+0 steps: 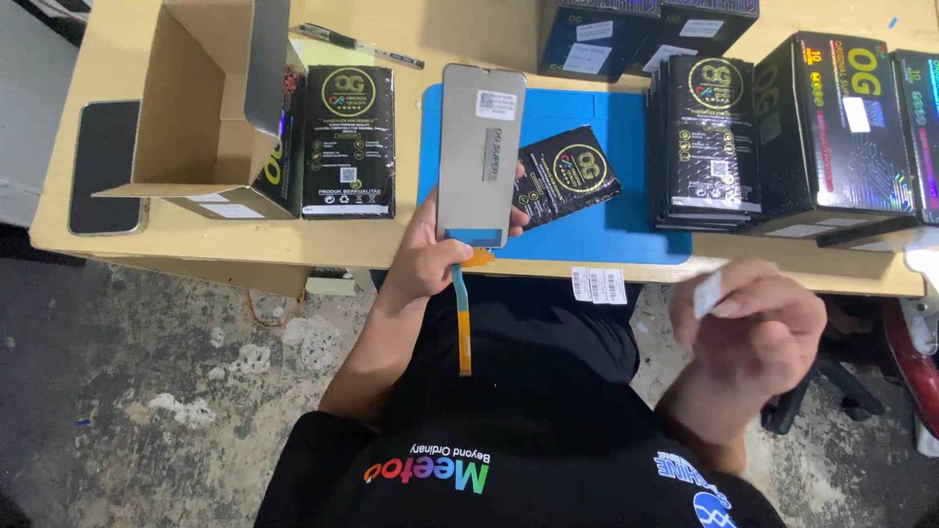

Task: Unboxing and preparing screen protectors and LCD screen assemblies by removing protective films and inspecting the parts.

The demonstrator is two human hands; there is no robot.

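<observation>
My left hand (430, 256) grips the lower end of a grey phone display panel (477, 147), held upright with its back toward me. An orange flex ribbon (462, 323) hangs down from the panel. My right hand (758, 328) is raised at the right, below the table edge, pinching a small white sticker (706, 292) between thumb and fingers. Behind the panel a blue work mat (626, 186) lies on the table with a small black packet (567, 174) on it.
An open cardboard box (201, 108) stands at the left beside a black flat package (348, 142). Stacks of black boxes (773, 137) fill the right and back. A dark phone (106, 166) lies at the far left. White label stickers (598, 285) sit on the table's front edge.
</observation>
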